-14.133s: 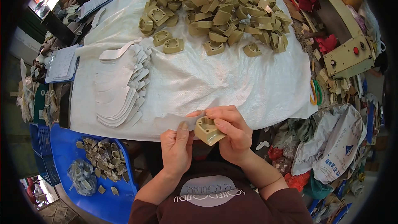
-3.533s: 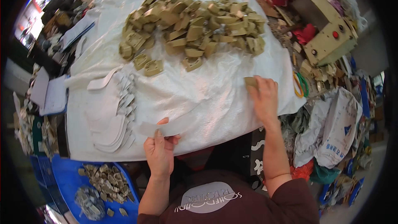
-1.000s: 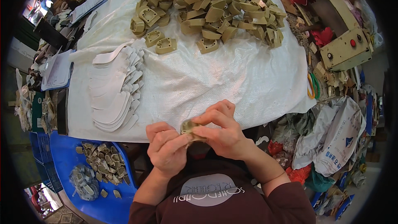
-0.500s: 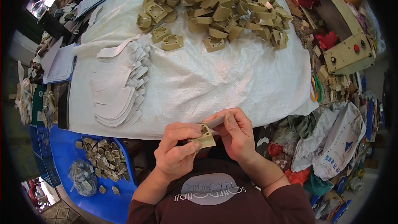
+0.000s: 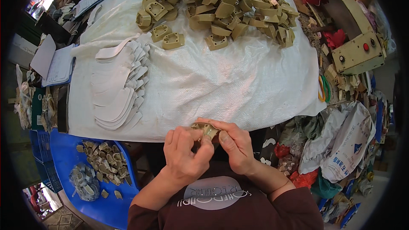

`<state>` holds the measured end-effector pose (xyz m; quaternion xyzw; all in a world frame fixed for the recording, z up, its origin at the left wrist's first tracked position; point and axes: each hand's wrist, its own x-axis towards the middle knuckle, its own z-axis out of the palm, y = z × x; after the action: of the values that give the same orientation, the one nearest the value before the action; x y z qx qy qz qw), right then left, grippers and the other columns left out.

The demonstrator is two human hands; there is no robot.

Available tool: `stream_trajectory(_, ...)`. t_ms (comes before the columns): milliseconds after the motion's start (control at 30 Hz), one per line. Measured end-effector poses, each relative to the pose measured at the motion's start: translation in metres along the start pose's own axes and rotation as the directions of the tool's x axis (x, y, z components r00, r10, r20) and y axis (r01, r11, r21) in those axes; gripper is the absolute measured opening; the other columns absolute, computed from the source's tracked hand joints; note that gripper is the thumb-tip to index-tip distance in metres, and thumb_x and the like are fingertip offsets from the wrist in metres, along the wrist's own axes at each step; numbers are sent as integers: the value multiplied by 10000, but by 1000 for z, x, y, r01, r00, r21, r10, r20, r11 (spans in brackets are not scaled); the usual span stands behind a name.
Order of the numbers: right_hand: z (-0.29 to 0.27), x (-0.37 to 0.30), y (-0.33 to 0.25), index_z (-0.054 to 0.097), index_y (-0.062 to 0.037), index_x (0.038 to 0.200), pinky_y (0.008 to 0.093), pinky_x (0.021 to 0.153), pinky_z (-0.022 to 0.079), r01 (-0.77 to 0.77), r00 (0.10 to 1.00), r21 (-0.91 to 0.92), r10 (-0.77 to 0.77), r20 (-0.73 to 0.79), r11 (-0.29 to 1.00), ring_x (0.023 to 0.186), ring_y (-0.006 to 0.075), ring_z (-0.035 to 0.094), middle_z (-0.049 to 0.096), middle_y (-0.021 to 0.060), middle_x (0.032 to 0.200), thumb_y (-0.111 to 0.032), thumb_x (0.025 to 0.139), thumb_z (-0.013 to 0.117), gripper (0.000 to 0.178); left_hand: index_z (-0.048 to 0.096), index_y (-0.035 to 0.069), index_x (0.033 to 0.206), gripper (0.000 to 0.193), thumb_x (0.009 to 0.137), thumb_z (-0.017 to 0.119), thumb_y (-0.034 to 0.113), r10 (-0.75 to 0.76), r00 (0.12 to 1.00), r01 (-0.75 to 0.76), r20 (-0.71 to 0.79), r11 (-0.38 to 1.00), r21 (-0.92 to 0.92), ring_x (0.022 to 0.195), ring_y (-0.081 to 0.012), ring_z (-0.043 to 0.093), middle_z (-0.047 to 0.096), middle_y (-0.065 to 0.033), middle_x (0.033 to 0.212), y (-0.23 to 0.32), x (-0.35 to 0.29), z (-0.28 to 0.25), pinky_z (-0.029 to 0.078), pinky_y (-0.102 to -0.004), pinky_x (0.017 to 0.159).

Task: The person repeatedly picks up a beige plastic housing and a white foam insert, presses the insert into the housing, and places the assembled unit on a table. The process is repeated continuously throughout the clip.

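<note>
Both hands, left hand (image 5: 184, 153) and right hand (image 5: 235, 142), pinch one tan part (image 5: 207, 130) between their fingers, near the table (image 5: 221, 81) edge, well apart from the pile (image 5: 217, 4).

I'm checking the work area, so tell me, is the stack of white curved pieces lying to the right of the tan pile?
No, the white curved pieces lie at the left of the white cloth, left of the tan pile.

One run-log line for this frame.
left hand: holds tan part | right hand: same part | tan pile, white strips on table
</note>
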<state>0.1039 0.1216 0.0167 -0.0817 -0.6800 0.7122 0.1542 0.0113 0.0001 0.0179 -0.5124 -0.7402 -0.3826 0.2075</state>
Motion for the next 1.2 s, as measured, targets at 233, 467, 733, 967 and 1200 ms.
stream_trajectory(233, -37, 32, 15, 533, 19, 1217, 304, 908, 460, -255, 946, 217, 196, 260, 942, 982, 172, 604, 630, 108, 1104, -166, 900, 622, 378, 536, 44, 780, 321, 555, 690, -126, -241, 971, 212, -3, 860, -465, 796, -265, 604, 597, -110, 907, -10, -11, 0, 462, -333, 683)
stream_trajectory(467, -45, 48, 11, 525, 0, 1218, 299, 840, 488, -135, 899, 13, 117, 422, 991, 908, 162, 624, 640, 91, 1022, -113, 759, 768, 531, 525, 37, 768, 294, 575, 704, -95, -42, 997, 65, 57, 871, -488, 786, -250, 606, 602, -116, 889, -16, -10, 0, 473, -335, 659)
stream_trajectory(733, -31, 38, 21, 519, -41, 1197, 306, 842, 464, -75, 976, 189, 33, 213, 979, 948, 180, 588, 604, 132, 1159, -100, 894, 591, 317, 558, -2, 903, 183, 773, 653, -89, -430, 903, 331, 13, 676, -658, 737, -187, 577, 605, -111, 927, -5, -11, 7, 462, -278, 645)
stream_trajectory(967, -14, 34, 18, 585, -67, 1036, 331, 853, 402, 334, 942, -205, -321, 95, 920, 971, 227, 475, 538, 80, 1063, -60, 868, 595, 168, 587, -15, 911, 120, 814, 637, -64, -690, 697, 500, 197, 270, -823, 735, -91, 546, 605, -103, 962, 8, -8, 11, 453, -214, 632)
stream_trajectory(1200, -14, 36, 7, 585, -55, 905, 318, 792, 392, 144, 986, -39, -140, 91, 989, 905, 211, 472, 554, 68, 952, -103, 878, 599, 56, 599, -7, 902, 103, 820, 658, -29, -631, 750, 549, 199, 425, -720, 727, -89, 556, 624, -100, 922, 3, -9, 8, 458, -206, 623)
